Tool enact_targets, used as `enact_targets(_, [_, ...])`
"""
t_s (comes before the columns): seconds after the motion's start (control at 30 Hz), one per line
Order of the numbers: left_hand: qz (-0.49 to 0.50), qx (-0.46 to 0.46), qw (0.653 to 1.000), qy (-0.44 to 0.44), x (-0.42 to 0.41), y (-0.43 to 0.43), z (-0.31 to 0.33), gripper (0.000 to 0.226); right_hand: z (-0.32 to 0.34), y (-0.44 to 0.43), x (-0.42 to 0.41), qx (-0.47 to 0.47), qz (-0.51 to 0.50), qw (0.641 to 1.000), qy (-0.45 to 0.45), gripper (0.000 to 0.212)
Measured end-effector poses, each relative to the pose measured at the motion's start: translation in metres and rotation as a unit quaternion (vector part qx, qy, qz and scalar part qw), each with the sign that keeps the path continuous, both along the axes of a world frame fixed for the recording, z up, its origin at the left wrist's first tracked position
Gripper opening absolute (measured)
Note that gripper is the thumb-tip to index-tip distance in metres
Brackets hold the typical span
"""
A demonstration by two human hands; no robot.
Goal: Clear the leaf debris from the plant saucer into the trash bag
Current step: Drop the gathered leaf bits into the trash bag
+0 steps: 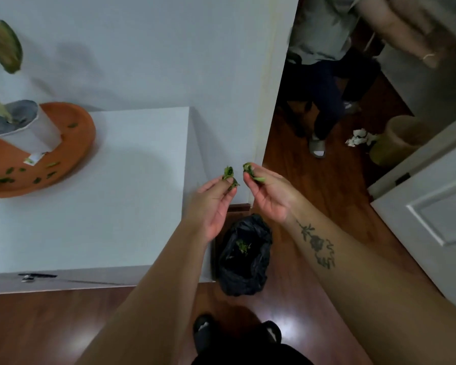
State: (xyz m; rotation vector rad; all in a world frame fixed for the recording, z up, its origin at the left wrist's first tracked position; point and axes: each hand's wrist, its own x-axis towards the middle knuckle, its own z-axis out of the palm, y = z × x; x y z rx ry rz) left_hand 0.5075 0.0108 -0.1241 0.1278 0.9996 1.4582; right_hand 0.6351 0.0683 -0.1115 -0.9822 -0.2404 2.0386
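An orange plant saucer [77,151] sits at the left of the white table top, with a white pot [29,130] standing in it and several green leaf bits [52,164] scattered on its floor. My left hand [213,204] pinches a small clump of green leaves [229,173] at its fingertips. Just to the right, my right hand [269,196] pinches another clump of leaves [250,171]. Both hands hover off the table's right edge, above the open black trash bag [245,270] on the floor, which holds a few leaf scraps [243,246].
The white table [121,206] fills the left half, against a pale wall. Dark wood floor [313,180] runs to the right, where another person's legs [327,106] stand. A tan bin [400,138] with crumpled paper [358,138] beside it and a white door [432,206] are at the right.
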Motion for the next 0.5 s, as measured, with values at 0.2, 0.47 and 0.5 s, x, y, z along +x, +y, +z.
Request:
enact_targets(0.2, [0.009, -0.04, 0.999, 0.002, 0.025, 0.01, -0.041, 0.01, -0.043, 0.01, 0.023, -0.026, -0.022, 0.999, 0.001, 0.01])
enact_targets(0.47, [0.021, -0.088, 0.996, 0.016, 0.041, 0.023, -0.126, 0.008, -0.132, 0.024, 0.038, -0.047, -0.034, 0.998, -0.011, 0.009])
enact_targets(0.5, [0.022, -0.09, 0.996, 0.015, 0.042, 0.023, -0.139, 0.008, -0.144, 0.024, 0.039, -0.048, -0.035, 0.998, -0.013, 0.009])
